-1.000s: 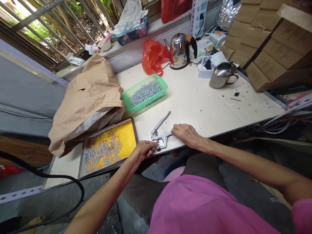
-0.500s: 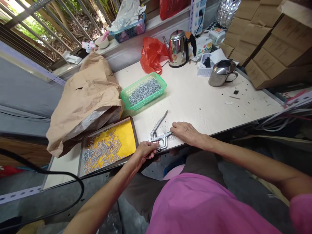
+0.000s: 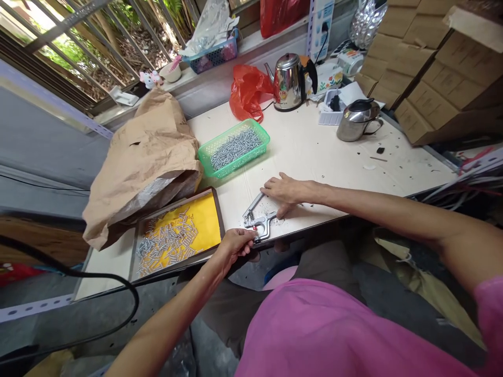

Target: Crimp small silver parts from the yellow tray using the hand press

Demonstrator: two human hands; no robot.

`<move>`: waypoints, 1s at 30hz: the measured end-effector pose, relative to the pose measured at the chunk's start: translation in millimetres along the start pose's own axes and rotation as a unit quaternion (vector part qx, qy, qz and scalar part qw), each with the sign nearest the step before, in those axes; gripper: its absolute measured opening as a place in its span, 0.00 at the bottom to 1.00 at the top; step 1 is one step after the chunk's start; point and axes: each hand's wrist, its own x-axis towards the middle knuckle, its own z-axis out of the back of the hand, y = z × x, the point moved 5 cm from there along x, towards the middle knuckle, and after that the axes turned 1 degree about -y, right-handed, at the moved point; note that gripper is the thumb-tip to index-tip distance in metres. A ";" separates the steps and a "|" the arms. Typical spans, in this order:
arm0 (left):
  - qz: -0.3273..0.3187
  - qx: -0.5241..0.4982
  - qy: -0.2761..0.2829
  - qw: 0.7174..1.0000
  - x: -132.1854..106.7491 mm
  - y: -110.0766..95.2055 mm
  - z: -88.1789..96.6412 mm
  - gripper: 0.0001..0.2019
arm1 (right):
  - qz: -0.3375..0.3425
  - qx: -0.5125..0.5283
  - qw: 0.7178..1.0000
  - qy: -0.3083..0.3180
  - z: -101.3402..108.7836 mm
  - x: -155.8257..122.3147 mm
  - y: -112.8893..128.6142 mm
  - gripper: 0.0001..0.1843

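Silver hand-press pliers (image 3: pixel 265 229) with a C-shaped jaw and a small spring lie at the table's front edge, handles spread apart. My right hand (image 3: pixel 286 191) reaches across both handles: fingers on the tip of the upper one, thumb by the lower one. My left hand (image 3: pixel 239 242) is closed in a pinch at the jaw, beside a small red part. What its fingertips hold is too small to make out. Left of it, a shallow tray (image 3: pixel 218 212) with a yellow sheet bears many small metal pins (image 3: pixel 168 238).
A green basket (image 3: pixel 204 157) of small metal pieces stands behind the pliers. Crumpled brown paper (image 3: pixel 145 157) lies at the left. Further back are a red bag (image 3: pixel 245 94), a kettle (image 3: pixel 288 84), a steel pot (image 3: pixel 357 121) and cardboard boxes (image 3: pixel 440 78). Dark specks dot the tabletop.
My right hand has moved up from the lower handle and spread, so its fingers now lie on the upper handle's tip. My left hand stays at the jaw.
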 end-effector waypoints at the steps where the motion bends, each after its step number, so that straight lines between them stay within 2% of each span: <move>1: 0.000 0.001 0.000 1.000 0.0 0.0 0.1 0.14 | -0.002 -0.006 1.000 -0.003 0.2 -2.6 3.1 0.42; 5: -0.012 0.055 -0.011 0.998 -5.4 -0.9 1.5 0.15 | -0.006 -0.028 0.999 -0.026 -0.4 -17.1 11.7 0.28; 7: -0.068 0.159 -0.065 0.983 -12.3 -8.1 4.1 0.16 | -0.002 -0.032 0.999 -0.039 -1.0 -22.8 14.3 0.23; 8: -0.120 0.225 -0.107 0.961 -16.9 -15.4 4.5 0.15 | 0.002 -0.032 0.999 -0.044 -1.5 -24.8 15.4 0.21; 9: -0.182 0.289 -0.149 0.928 -22.0 -24.8 2.8 0.14 | 0.006 -0.031 0.998 -0.047 -1.9 -26.2 16.4 0.19; 11: -0.305 0.389 -0.205 0.845 -30.1 -44.4 -8.1 0.12 | 0.006 -0.028 0.998 -0.049 -2.8 -27.5 17.3 0.18; 13: -0.388 0.456 -0.207 0.774 -28.8 -60.7 -24.2 0.17 | -0.003 -0.021 0.999 -0.049 -3.3 -28.1 17.1 0.19; 14: -0.412 0.482 -0.196 0.748 -24.2 -67.4 -31.7 0.21 | -0.008 -0.014 0.999 -0.048 -3.4 -28.6 17.0 0.20; 16: -0.433 0.518 -0.161 0.720 -10.4 -78.1 -42.9 0.28 | -0.020 0.000 0.999 -0.045 -3.0 -30.4 16.9 0.26; 18: -0.439 0.535 -0.122 0.711 3.4 -84.7 -48.3 0.30 | -0.029 0.011 0.999 -0.040 -1.0 -33.3 18.2 0.28; 22: -0.454 0.538 -0.078 0.706 14.7 -87.3 -50.1 0.20 | -0.047 0.032 0.998 -0.027 6.0 -37.4 22.9 0.18; 27: -0.447 0.527 -0.097 0.716 11.6 -84.6 -50.9 0.10 | -0.064 0.058 0.996 -0.006 2.3 -30.9 21.4 0.09; 30: -0.441 0.520 -0.105 0.724 10.2 -88.0 -53.0 0.09 | -0.069 0.072 0.995 -0.015 -4.5 -26.6 18.0 0.07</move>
